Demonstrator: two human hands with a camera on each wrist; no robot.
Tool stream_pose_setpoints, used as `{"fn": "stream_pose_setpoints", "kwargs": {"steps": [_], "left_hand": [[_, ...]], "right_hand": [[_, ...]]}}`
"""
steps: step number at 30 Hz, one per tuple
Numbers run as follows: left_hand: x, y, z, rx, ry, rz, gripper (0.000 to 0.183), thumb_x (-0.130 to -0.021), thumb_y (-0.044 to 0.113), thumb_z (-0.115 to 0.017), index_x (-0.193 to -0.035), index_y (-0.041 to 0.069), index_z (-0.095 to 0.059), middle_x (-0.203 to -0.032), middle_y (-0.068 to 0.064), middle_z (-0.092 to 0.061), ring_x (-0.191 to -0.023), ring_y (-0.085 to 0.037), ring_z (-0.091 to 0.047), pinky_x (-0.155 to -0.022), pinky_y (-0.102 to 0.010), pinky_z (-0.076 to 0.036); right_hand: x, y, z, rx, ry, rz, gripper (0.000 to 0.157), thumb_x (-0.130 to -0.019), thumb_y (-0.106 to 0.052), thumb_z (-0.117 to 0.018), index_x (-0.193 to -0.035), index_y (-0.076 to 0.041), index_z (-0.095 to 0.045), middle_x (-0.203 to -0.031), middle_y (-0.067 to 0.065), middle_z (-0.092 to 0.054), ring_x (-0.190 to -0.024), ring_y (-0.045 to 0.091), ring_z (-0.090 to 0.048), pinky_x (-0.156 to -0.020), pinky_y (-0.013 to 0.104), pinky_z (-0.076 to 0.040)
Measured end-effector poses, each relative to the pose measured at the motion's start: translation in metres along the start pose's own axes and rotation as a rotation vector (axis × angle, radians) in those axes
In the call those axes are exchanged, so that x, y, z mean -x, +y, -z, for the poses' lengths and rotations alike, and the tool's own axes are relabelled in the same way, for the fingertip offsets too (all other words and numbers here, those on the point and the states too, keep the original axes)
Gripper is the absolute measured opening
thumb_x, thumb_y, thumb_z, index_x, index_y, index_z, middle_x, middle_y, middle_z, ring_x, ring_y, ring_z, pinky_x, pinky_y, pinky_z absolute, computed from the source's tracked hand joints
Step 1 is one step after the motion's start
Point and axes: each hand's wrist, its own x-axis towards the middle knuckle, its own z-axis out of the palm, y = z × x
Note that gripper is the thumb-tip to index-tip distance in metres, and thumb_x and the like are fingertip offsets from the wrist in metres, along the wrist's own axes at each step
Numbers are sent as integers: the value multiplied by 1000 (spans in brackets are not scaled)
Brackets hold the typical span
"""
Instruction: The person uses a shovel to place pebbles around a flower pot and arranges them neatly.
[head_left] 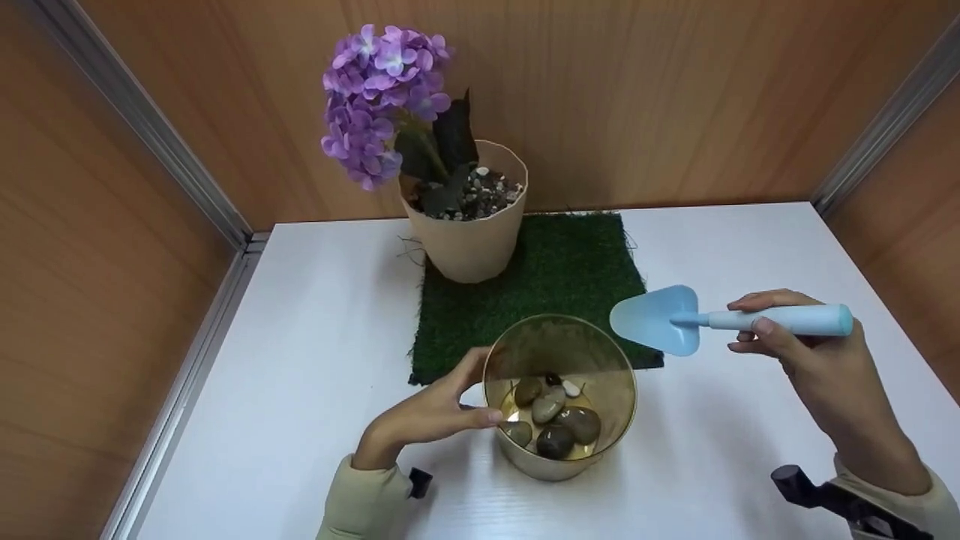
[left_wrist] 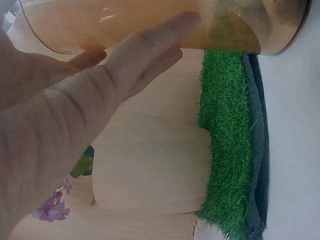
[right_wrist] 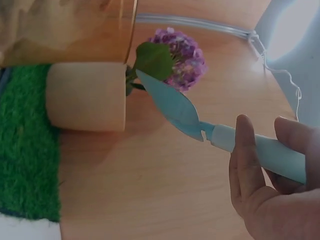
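My left hand (head_left: 431, 412) holds the side of an amber-tinted glass jar (head_left: 545, 468), thumb near the rim and fingers round the far side. In the left wrist view, the fingers (left_wrist: 150, 47) lie along the glass. Several smooth stones (head_left: 549, 405), mostly brown and grey with a small white one, lie at the bottom of the jar. Out to the right, my right hand (head_left: 817, 367) grips a light blue hand trowel (head_left: 655, 319) by its pale handle. The trowel's blade points left, beside the jar's rim and overlapping the mat in the head view; no load shows on it.
Behind the jar lies a green artificial grass mat (head_left: 577, 277). On its far left part stands a beige flowerpot (head_left: 469, 244) with pebbly soil and a purple flower (head_left: 386, 97). Wood-grain panels (head_left: 637, 97) enclose the white table (head_left: 300, 360) at the back and sides.
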Motion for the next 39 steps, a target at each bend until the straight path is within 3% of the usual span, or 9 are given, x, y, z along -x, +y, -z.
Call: {"fn": "stream_pose_setpoints", "kwargs": {"steps": [4,12,16,21,25,35,39], "left_hand": [[-2,-2,2,15,-11,-8,67,-85,47,-64,-137,23,-29,-143,0,-32,-136,-27,-23,-92,-40,-42],[-4,-2,5,36,-44,-25,63,-86,38,-65,-134,19,-29,-140,-2,-34,-136,-27,-25,-90,-35,-45],[-5,-1,6,20,-51,-33,62,-87,38,-65,-134,18,-29,-139,-2,-35,-135,-29,-26,-90,-37,-45],[-6,1,7,20,-55,-53,73,-86,38,-65,-140,13,-23,-142,-7,-33,-133,-32,-28,-93,-49,-40],[-7,1,8,39,-66,-66,84,-86,38,-66,-146,11,-14,-145,-14,-27,-133,-34,-27,-94,-51,-39],[-10,2,8,14,-55,-86,91,-83,37,-69,-148,14,-10,-149,-13,-22,-131,-34,-30,-93,-49,-41],[-10,2,9,-28,-43,-76,96,-82,41,-70,-150,24,-4,-151,-9,-17,-131,-33,-32,-94,-44,-41]], "right_hand": [[-4,-1,-5,-176,-62,30,25,-88,24,-38,-112,27,-45,-107,29,-56,-88,33,-61,-71,36,-53],[-9,1,-21,-230,-188,25,25,-92,19,-30,-112,27,-44,-108,29,-56,-79,30,-62,-70,39,-53],[-11,2,-30,-163,-200,0,23,-92,19,-34,-109,26,-47,-107,31,-55,-76,29,-60,-69,42,-53],[-14,3,-44,76,-200,-92,20,-92,9,-47,-110,14,-55,-108,26,-58,-78,35,-63,-71,44,-52],[-20,6,-57,198,-270,-139,20,-93,-1,-54,-111,6,-59,-107,23,-60,-81,37,-65,-72,42,-52],[-32,15,-78,261,-394,-234,22,-95,-14,-55,-111,1,-59,-104,18,-64,-85,30,-67,-72,37,-53],[-35,17,-84,295,-411,-239,22,-94,-16,-57,-110,-1,-60,-101,15,-66,-84,28,-67,-71,36,-53]]}}
